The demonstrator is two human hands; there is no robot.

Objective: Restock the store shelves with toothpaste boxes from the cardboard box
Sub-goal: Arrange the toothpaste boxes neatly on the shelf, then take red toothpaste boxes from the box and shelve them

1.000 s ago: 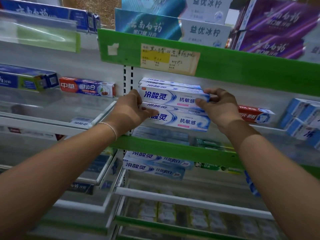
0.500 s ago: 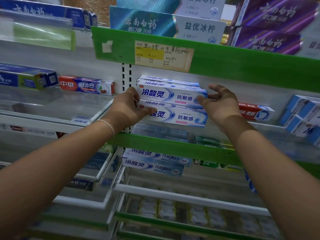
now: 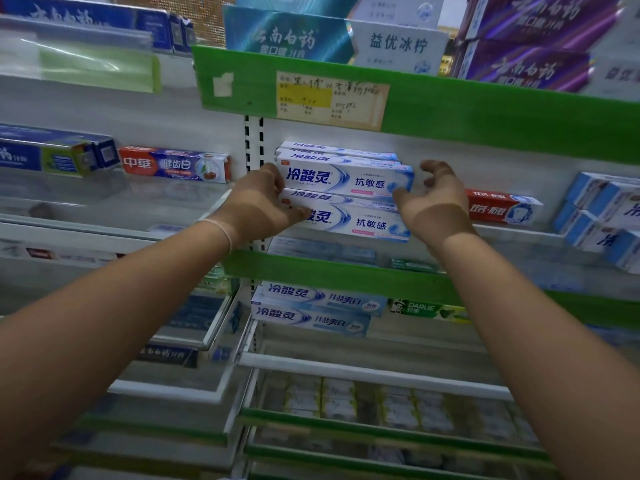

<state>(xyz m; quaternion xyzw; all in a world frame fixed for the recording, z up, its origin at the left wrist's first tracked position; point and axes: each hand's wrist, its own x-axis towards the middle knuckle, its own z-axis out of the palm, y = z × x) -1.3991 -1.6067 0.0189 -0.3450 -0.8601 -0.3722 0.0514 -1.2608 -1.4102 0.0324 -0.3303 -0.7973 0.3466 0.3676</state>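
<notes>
Two white-and-blue toothpaste boxes stacked on the middle shelf (image 3: 346, 277), long faces out: upper box (image 3: 349, 180) sitting on lower box (image 3: 353, 221), more of the same white boxes (image 3: 332, 152) behind and above them against the back panel. Left hand (image 3: 258, 206) at the left ends of the stack, fingers curled round the end of the upper box, thumb lying across the front face of the lower box, so holding the pair. Right hand (image 3: 431, 202) at the right ends, fingers spread and loosely bent, thumb tip just at the right edge between the two boxes, other fingers apart from the cardboard; gripping nothing. Thin pale band (image 3: 218, 228) on the left wrist. Red toothpaste box (image 3: 502, 209) just right of the right hand on the same shelf; blue-and-white boxes (image 3: 602, 216) stacked further right. Green shelf edge (image 3: 485, 123) overhead with a handwritten price label (image 3: 330, 98). Left bay: red-and-blue box (image 3: 175, 164) beside a blue-and-green box (image 3: 52, 155). Shelf below: two pale blue boxes (image 3: 311, 308) stacked, green Darlie box (image 3: 429, 310) just right of them. Cardboard supply box not visible in this view.
</notes>
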